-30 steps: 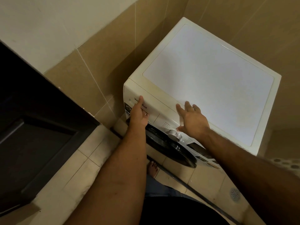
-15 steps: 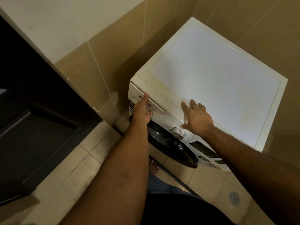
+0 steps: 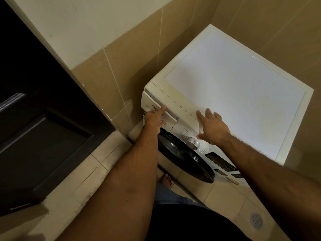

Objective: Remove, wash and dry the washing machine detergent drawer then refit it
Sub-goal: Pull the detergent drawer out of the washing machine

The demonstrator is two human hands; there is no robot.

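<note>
Drawer (image 3: pixel 157 108) left of dial (image 3: pixel 192 143)

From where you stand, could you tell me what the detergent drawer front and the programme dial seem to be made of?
The detergent drawer front looks like smooth white moulded plastic, matching the panel. The programme dial has a silvery, shiny face; whether metal or metallised plastic, I cannot tell.

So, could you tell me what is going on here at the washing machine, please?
A person is pulling out the detergent drawer at the top left of the washing machine. The left hand grips the drawer front, thumb on its face and fingers curled underneath; the drawer is only slightly out. The right hand rests flat, fingers spread, on the machine's top front edge, just above the silver dial. Washing has not begun.
</note>
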